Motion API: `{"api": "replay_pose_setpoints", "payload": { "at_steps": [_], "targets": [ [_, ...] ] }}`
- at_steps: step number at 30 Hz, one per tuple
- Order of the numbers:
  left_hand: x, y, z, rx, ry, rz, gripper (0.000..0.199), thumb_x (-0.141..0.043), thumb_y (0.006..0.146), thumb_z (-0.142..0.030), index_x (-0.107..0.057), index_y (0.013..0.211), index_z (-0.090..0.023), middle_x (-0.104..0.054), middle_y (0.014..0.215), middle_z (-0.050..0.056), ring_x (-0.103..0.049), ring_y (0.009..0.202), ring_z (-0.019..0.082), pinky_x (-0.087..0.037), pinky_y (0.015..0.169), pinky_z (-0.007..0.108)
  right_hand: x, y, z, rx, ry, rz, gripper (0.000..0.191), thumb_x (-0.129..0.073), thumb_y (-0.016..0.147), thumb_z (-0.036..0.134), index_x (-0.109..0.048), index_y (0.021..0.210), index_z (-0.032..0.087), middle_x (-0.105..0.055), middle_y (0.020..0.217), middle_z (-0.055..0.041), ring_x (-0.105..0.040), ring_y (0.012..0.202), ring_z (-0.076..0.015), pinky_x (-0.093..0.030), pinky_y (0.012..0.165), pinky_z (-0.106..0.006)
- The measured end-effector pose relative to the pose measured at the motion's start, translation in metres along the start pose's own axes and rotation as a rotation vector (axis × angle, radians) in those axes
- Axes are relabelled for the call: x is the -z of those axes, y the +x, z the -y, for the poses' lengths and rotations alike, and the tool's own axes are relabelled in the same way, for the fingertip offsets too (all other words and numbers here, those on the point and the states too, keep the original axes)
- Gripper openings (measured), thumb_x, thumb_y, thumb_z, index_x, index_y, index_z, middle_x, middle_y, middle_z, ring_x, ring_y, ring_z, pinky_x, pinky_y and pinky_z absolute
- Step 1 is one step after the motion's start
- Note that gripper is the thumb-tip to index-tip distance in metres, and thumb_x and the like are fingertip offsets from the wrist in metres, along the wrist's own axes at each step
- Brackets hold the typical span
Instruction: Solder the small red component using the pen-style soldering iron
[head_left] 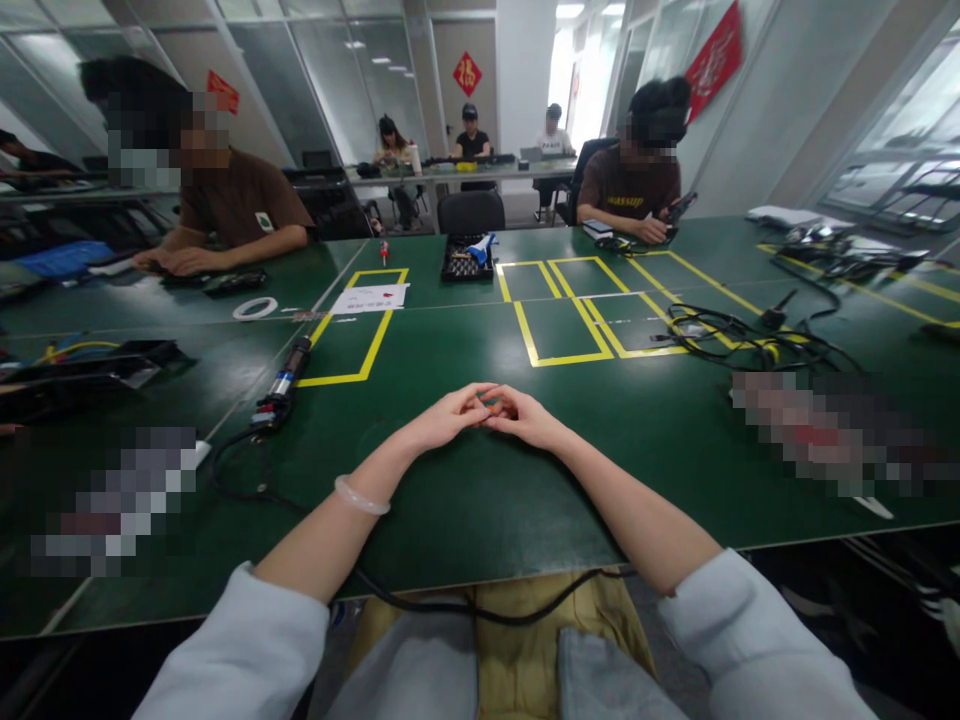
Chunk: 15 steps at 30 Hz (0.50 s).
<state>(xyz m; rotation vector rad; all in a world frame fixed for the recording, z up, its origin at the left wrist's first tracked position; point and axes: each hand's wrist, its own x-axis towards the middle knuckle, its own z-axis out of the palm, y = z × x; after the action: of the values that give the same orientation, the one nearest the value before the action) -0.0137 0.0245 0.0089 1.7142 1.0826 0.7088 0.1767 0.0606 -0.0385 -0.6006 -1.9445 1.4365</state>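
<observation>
My left hand [448, 415] and my right hand [525, 416] meet over the green table [480, 510], fingertips touching and loosely overlapping. The fingers curve gently, and I see nothing held in either hand. A translucent bracelet [361, 496] circles my left wrist. To the left of my hands lies a black-and-silver cylindrical tool [283, 384], which looks like an electric screwdriver. Its black cable [480, 612] runs past the table's front edge, across my lap.
Yellow tape outlines [562, 362] mark the table. Ahead stands a black tray [450, 272] with a blue-and-white tool [481, 247] on it. A paper sheet [367, 299] and tape roll [255, 308] lie left, coiled cables [720, 325] right. Co-workers sit across the table on both sides.
</observation>
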Motion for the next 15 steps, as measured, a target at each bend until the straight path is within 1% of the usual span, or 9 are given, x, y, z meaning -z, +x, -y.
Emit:
{"api": "replay_pose_setpoints", "payload": {
  "at_steps": [2,4,6,8,10,13,15],
  "targets": [
    [-0.004,-0.001,0.009,0.015,-0.095,0.036,0.062,-0.06,0.082,-0.036,-0.042,0.138,-0.016,-0.055,0.075,-0.001,-0.053,0.07,0.012,-0.041,0.068,0.025,0.0,0.0,0.0,0.006,-0.008,0.043,0.03,-0.064,0.081,0.033,-0.053,0.104,0.016,-0.068,0.087,-0.0039,-0.062,0.076,-0.0137,-0.048,0.072,-0.027],
    [-0.005,-0.004,0.017,0.039,-0.164,0.029,0.067,-0.062,0.081,-0.036,-0.039,0.139,-0.016,-0.055,0.075,-0.001,-0.054,0.071,0.012,-0.042,0.07,0.026,-0.001,0.001,0.0,0.003,-0.036,0.059,0.026,-0.063,0.082,0.035,-0.055,0.098,0.016,-0.068,0.086,-0.0041,-0.062,0.076,-0.0136,-0.047,0.071,-0.026],
    [-0.004,-0.005,0.024,0.065,-0.193,0.005,0.069,-0.063,0.08,-0.037,-0.037,0.14,-0.015,-0.058,0.077,0.0,-0.055,0.072,0.013,-0.043,0.072,0.027,-0.003,0.001,-0.001,0.001,-0.063,0.04,0.025,-0.062,0.083,0.036,-0.056,0.095,0.016,-0.067,0.084,-0.0034,-0.06,0.073,-0.0128,-0.046,0.069,-0.025],
    [-0.002,-0.006,0.029,0.09,-0.192,-0.028,0.063,-0.06,0.082,-0.039,-0.04,0.137,-0.014,-0.061,0.08,0.002,-0.055,0.072,0.013,-0.044,0.073,0.028,-0.003,0.001,-0.002,0.002,-0.072,0.01,0.025,-0.063,0.082,0.037,-0.055,0.094,0.016,-0.065,0.082,-0.0022,-0.058,0.07,-0.0118,-0.045,0.067,-0.024],
    [-0.002,-0.006,0.032,0.11,-0.186,-0.057,0.052,-0.058,0.084,-0.041,-0.049,0.126,-0.012,-0.063,0.082,0.004,-0.056,0.072,0.013,-0.044,0.072,0.028,-0.003,0.001,-0.003,0.003,-0.083,-0.023,0.025,-0.063,0.082,0.037,-0.055,0.094,0.017,-0.064,0.079,-0.0007,-0.056,0.066,-0.0108,-0.043,0.063,-0.023],
    [-0.002,-0.005,0.034,0.117,-0.186,-0.056,0.04,-0.06,0.083,-0.041,-0.056,0.108,-0.011,-0.065,0.086,0.007,-0.057,0.073,0.013,-0.045,0.071,0.028,-0.002,0.001,-0.005,-0.001,-0.136,-0.07,0.026,-0.062,0.082,0.038,-0.056,0.094,0.017,-0.061,0.073,0.0012,-0.051,0.06,-0.0096,-0.039,0.058,-0.021],
    [-0.002,-0.005,0.035,0.113,-0.178,-0.044,0.036,-0.062,0.081,-0.041,-0.057,0.102,-0.012,-0.066,0.087,0.007,-0.058,0.074,0.013,-0.045,0.072,0.029,-0.002,0.001,-0.006,0.002,-0.161,-0.077,0.026,-0.062,0.082,0.038,-0.056,0.096,0.017,-0.061,0.073,0.0012,-0.051,0.06,-0.0096,-0.039,0.057,-0.021]
  ]
}}
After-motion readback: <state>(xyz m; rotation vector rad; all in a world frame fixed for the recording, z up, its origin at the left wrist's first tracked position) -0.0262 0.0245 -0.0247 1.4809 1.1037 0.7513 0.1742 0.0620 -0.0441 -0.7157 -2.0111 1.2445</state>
